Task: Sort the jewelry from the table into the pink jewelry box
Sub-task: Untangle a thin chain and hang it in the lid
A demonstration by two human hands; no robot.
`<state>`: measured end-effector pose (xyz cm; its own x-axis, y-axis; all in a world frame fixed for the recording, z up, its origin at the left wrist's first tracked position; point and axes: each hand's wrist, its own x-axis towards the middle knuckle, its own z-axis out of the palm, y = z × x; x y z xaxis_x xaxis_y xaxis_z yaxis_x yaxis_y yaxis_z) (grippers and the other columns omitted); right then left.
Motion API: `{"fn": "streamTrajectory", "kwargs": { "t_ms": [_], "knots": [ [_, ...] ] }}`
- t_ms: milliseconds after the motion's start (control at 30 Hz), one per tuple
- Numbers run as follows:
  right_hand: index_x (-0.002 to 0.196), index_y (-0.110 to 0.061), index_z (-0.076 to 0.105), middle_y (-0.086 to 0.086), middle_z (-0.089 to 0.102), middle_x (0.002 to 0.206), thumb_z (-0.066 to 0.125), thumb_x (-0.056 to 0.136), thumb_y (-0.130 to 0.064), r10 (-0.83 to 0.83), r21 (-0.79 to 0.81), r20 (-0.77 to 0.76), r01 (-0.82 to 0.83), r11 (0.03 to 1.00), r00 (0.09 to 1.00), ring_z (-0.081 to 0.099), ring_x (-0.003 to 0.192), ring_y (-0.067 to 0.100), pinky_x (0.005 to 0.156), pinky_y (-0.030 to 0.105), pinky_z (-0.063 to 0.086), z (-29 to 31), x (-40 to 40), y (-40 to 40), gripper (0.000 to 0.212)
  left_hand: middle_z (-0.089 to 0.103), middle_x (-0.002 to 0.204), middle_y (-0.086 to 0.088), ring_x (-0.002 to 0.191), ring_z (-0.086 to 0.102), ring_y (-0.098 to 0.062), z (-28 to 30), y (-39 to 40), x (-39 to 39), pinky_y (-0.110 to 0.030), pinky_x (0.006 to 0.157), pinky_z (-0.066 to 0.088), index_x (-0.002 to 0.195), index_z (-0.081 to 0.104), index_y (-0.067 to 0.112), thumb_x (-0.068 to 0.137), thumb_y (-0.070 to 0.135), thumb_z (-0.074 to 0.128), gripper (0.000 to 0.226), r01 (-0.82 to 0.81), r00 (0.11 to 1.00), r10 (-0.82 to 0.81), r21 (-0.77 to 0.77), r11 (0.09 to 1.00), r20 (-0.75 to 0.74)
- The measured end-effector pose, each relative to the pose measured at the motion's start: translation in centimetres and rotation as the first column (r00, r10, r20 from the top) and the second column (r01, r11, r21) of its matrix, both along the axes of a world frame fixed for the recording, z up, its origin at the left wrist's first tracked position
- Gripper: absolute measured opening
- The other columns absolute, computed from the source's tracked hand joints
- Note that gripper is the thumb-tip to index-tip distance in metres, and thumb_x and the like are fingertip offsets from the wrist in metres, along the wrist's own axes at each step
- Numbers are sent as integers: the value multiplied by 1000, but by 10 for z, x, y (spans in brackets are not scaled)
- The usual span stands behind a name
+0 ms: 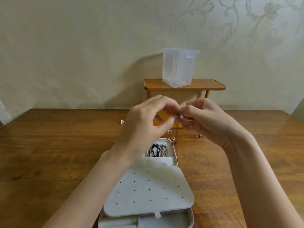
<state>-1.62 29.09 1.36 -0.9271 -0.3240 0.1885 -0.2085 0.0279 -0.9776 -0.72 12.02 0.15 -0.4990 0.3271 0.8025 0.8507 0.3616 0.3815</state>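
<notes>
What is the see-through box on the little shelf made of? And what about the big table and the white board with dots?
The see-through box looks like frosted plastic: cloudy walls, moulded lid catch. The big table looks like varnished wood: brown grain, glossy shine. The white board with dots looks soft and matte, maybe felt or velvet-covered; it is hard to be sure.

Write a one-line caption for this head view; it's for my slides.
Both hands pinch a thin chain above the open pink jewelry box on a wooden table.
</notes>
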Motion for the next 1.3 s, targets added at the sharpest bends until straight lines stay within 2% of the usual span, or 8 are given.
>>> {"fn": "streamTrajectory", "kwargs": {
  "t_ms": [200,300,400,500,633,733,967,1300],
  "knots": [
    [65,-8,68,-2,52,53,62,83,-6,-84,103,-46,88,991,995,43,51,7,49,17,35,4,4,-6,20,63,79,6,72,59,-6,-7,0,-4,-24,62,51,95,55,16,80,19,61,16,-147,981,141,-42,988,-133],
    [60,-11,69,2,52,52,68,79,-9,-102,197,-126,126,972,987,43,50,10,46,18,36,7,6,-7,19,60,77,10,69,58,-7,-9,1,-4,-23,61,50,91,41,24,76,19,64,28,-113,993,113,-23,993,-17],
    [62,-10,68,-2,52,50,65,81,-4,-66,245,-162,105,964,985,43,48,8,46,16,36,10,9,-4,20,59,72,4,63,54,-7,-9,2,-4,-21,64,50,86,36,24,72,6,64,36,12,978,-31,93,996,205],
    [65,-11,68,-4,54,53,67,79,-9,47,219,-124,-18,975,991,45,51,7,48,16,37,9,9,-1,14,58,68,7,66,50,-12,-4,1,-4,-22,68,46,85,37,19,70,2,59,32,189,853,-315,318,929,416],
    [65,-13,68,-4,54,55,63,75,-12,155,162,-62,-143,976,986,46,51,7,46,14,37,6,8,0,11,58,65,8,63,48,-6,-1,1,-1,-15,62,43,85,37,15,72,1,56,27,255,724,-492,475,842,484],
    [69,-1,61,-3,50,52,59,73,-11,106,142,-18,-103,985,994,43,49,6,44,14,35,7,7,2,12,55,67,8,62,48,-5,1,-4,-3,-16,59,44,85,42,16,73,3,58,24,212,746,-455,476,854,486],
    [56,-12,68,-1,50,54,61,71,-14,27,6,65,-27,1000,998,41,48,6,48,16,33,9,7,-1,17,60,80,3,76,54,-8,5,-7,-1,-20,61,47,86,69,22,78,22,65,9,46,996,-47,18,999,74],
    [60,-9,68,2,49,57,65,76,-14,-26,95,67,19,995,997,40,48,7,43,16,31,12,10,-2,17,56,68,-1,65,49,-13,-4,-4,-7,-19,57,41,80,72,10,82,23,65,15,-244,941,213,-89,966,-264]
  ]
}}
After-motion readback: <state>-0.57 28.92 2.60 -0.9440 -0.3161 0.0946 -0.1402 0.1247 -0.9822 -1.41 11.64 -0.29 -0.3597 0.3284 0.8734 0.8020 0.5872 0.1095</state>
